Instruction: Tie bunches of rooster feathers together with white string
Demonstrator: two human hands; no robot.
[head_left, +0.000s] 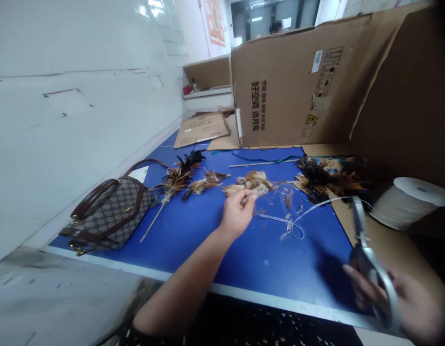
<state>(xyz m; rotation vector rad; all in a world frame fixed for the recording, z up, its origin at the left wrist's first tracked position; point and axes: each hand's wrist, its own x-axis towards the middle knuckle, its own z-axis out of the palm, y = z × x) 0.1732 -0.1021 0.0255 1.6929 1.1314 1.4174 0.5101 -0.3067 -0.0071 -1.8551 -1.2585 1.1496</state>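
My left hand (pixel 239 211) pinches the base of a small bundle of tan and brown feathers (pixel 256 180) above the blue tabletop. From near those fingers a thin white string (pixel 280 219) runs right, with a loose loop, toward a large white spool (pixel 410 202). At the lower right, my right hand (pixel 384 293) grips a pair of metal scissors (pixel 366 254), blades pointing up and away; both are blurred by motion. Left of the bundle lie a small feather bunch (pixel 206 182) and a dark feather duster (pixel 181 175) on a thin stick.
A brown patterned handbag (pixel 117 211) stands at the table's left edge. Dark and tan feathers (pixel 323 178) are heaped at the right, near a thin stick (pixel 262 164). A big cardboard box (pixel 287 96) walls off the back, with flat cardboard (pixel 203 129) beside it.
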